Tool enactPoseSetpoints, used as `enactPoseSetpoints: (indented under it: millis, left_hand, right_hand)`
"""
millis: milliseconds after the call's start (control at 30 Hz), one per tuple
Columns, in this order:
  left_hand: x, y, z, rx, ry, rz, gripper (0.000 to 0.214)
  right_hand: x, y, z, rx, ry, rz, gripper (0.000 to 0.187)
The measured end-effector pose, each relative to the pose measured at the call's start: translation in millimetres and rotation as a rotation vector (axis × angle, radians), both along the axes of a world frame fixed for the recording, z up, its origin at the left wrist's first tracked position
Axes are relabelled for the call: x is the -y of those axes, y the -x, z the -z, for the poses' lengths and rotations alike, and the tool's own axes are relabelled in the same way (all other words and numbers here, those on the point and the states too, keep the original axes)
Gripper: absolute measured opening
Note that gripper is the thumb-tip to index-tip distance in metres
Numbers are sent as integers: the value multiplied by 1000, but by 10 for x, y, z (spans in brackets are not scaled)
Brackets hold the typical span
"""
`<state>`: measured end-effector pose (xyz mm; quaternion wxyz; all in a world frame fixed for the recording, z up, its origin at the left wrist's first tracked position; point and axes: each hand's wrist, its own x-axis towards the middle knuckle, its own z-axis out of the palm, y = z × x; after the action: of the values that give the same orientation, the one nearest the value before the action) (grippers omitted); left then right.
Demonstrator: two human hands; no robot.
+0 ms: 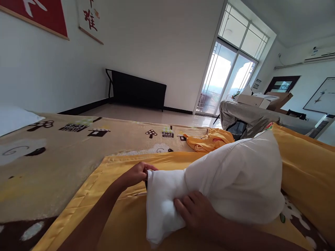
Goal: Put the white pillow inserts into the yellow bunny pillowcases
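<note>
A plump white pillow [239, 181] lies across yellow satin fabric [125, 209], with its near end narrowed into a flatter flap. At the upper corner of that flap, my left hand [137, 173] pinches the edge, its fingertips partly hidden behind the white cloth. My right hand [195, 211] presses into the pillow's lower side with its fingers curled into the fabric; the thumb is not visible. Part of the pillow's far end leans against a larger yellow pillow [306, 157] on the right.
A beige blanket [68, 164] with sheep and mushroom prints covers the bed under the yellow fabric. Crumpled orange cloth [213, 139] lies beyond the white pillow. Farther off are a black folded frame [138, 90] at the wall and boxes [255, 101] on a covered table [235, 111].
</note>
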<state>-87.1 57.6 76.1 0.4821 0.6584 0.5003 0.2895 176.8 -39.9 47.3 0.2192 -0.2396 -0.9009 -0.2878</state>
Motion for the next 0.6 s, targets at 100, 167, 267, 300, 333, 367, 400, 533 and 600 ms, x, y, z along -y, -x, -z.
enactPoseSetpoints:
  millis: [100,167,267,300,333,367,400,533,600]
  left_hand:
    - [75,-6,-123,27,-22,0,29]
    - [135,-7,-227,32,-79,-15,24]
    - [234,0,-400,-7,-164,18,26]
    - [270,-1,-456,-47,-204,38,26]
    - [310,-7,-508,-92,-263,31,25]
    - [355,-22,-556,-123,-339,-7,26]
    - [406,-47,-597,-121,-428,-70,29]
    - [660,-243,-688,125,-600,-133,69]
    - [774,-369,-688,113,-556,-58,104]
  right_hand:
    - [-77,-89,-222,-85,67,-30,25]
    - [-147,-164,-503,-197,217,-35,34]
    - [-307,-277,-1017,-374,572,-3,44]
    - [-377,-308,-1168,-395,685,8,41]
    - [-451,-331,-1292,-388,783,3,38]
    - [-527,-347,-1381,-364,862,-7,34]
    - [-600,-352,-1432,-335,919,-23,31]
    - [-807,-266,-1347,-251,1058,-48,32]
    - [-850,-183,-1239,-211,1117,-57,36]
